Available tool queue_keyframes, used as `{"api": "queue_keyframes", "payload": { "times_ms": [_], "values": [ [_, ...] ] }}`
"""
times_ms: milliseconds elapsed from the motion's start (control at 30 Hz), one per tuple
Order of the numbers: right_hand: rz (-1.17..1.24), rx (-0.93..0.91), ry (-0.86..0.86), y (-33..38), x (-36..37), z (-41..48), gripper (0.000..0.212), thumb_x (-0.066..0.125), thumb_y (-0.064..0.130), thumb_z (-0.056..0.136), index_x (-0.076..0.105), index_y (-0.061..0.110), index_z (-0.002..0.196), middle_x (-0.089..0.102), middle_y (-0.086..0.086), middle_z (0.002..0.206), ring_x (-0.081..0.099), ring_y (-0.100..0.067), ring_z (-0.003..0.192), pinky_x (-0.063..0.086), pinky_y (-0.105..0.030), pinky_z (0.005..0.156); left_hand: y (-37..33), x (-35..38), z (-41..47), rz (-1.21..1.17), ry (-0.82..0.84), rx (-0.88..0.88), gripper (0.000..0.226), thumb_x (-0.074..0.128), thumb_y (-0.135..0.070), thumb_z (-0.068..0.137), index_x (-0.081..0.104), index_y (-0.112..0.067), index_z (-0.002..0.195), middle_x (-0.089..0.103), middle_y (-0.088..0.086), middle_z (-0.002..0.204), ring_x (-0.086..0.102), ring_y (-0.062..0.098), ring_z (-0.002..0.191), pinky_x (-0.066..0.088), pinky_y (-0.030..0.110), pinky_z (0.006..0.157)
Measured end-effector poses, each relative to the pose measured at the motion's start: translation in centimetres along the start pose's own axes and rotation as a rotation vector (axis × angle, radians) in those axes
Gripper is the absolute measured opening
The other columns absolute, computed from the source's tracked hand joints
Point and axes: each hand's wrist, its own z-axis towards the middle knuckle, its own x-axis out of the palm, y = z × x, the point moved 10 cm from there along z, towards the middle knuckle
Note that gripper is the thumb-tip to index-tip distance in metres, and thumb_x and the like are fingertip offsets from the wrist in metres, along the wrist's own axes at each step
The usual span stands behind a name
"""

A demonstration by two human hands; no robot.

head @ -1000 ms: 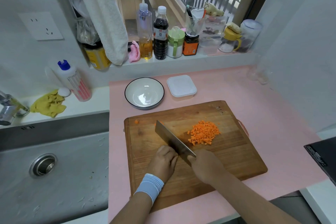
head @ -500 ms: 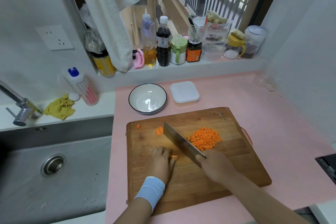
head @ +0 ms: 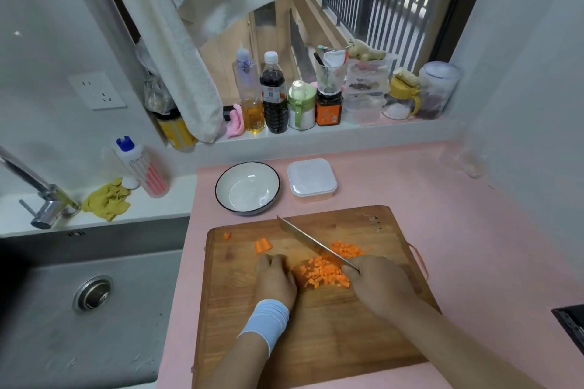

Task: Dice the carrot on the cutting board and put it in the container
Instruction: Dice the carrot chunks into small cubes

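Nearby, bowl (head: 247, 189) beside lidded container (head: 312, 179), knife (head: 309, 241) across diced carrot (head: 325, 275)

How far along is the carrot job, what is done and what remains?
Done: most of it lies as diced carrot on the cutting board. In hand: the right hand grips the knife, blade across the dice; the left hand rests beside them. Left: a carrot chunk and a small bit at the board's far left are uncut; the bowl is empty, the container lidded.
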Motion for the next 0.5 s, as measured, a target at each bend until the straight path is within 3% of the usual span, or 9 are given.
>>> {"api": "queue_keyframes", "payload": {
  "times_ms": [67, 133, 233, 333, 433, 500],
  "values": [
    [0.005, -0.017, -0.002, 0.1, 0.0, 0.4, 0.037, 0.043, 0.04, 0.104, 0.051, 0.031, 0.069, 0.057, 0.007, 0.067, 0.059, -0.016, 0.067, 0.043, -0.032, 0.058, -1.3, 1.0, -0.1, 0.032, 0.111, 0.062, 0.028, 0.054, -0.013, 0.09, 0.065, -0.019, 0.115, 0.051, 0.004, 0.121, 0.053, 0.02, 0.11, 0.04, 0.021, 0.096],
    [-0.019, -0.036, -0.006, 0.3, 0.0, 0.6, 0.031, 0.042, 0.041, 0.104, 0.065, 0.03, 0.087, 0.062, 0.007, 0.071, 0.062, -0.015, 0.071, 0.049, -0.032, 0.061, -3.6, 1.7, -0.6, 0.002, 0.177, 0.166, 0.031, 0.051, -0.009, 0.091, 0.068, -0.02, 0.115, 0.058, 0.004, 0.119, 0.057, 0.019, 0.107, 0.039, 0.018, 0.096],
    [-0.138, -0.1, -0.067, 1.1, -1.0, 0.5, 0.03, 0.042, 0.04, 0.105, 0.068, 0.033, 0.118, 0.071, 0.008, 0.09, 0.065, -0.015, 0.082, 0.051, -0.029, 0.064, -3.3, 0.7, -0.1, -0.086, 0.167, 0.091, 0.036, 0.048, -0.004, 0.09, 0.071, -0.022, 0.112, 0.066, -0.002, 0.117, 0.06, 0.016, 0.108, 0.036, 0.012, 0.091],
    [-0.306, -0.157, -0.116, 1.6, -1.9, 0.4, 0.036, 0.046, 0.029, 0.103, 0.057, 0.042, 0.135, 0.065, 0.01, 0.087, 0.061, -0.013, 0.076, 0.043, -0.027, 0.054, -1.3, -2.5, 0.1, -0.117, 0.1, 0.066, 0.04, 0.047, 0.002, 0.084, 0.07, -0.031, 0.081, 0.067, -0.015, 0.092, 0.063, 0.011, 0.095, 0.039, 0.013, 0.084],
    [-0.411, -0.228, -0.115, 1.5, -1.9, 0.6, 0.035, 0.051, 0.017, 0.095, 0.062, 0.036, 0.123, 0.067, 0.008, 0.086, 0.059, -0.016, 0.071, 0.043, -0.029, 0.057, -2.7, -9.1, -1.4, -0.11, -0.265, 0.38, 0.032, 0.047, 0.007, 0.067, 0.056, -0.023, 0.063, 0.051, -0.02, 0.071, 0.05, 0.005, 0.071, 0.036, 0.011, 0.071],
    [-0.424, -0.28, -0.124, 1.4, -1.8, 0.8, 0.023, 0.055, 0.011, 0.089, 0.064, 0.029, 0.101, 0.066, 0.007, 0.08, 0.051, -0.018, 0.065, 0.04, -0.03, 0.056, -3.6, -10.3, -1.5, -0.095, -0.311, 0.462, 0.026, 0.045, 0.005, 0.063, 0.054, -0.019, 0.064, 0.048, -0.017, 0.069, 0.044, 0.007, 0.071, 0.034, 0.014, 0.067]
  ]
}}
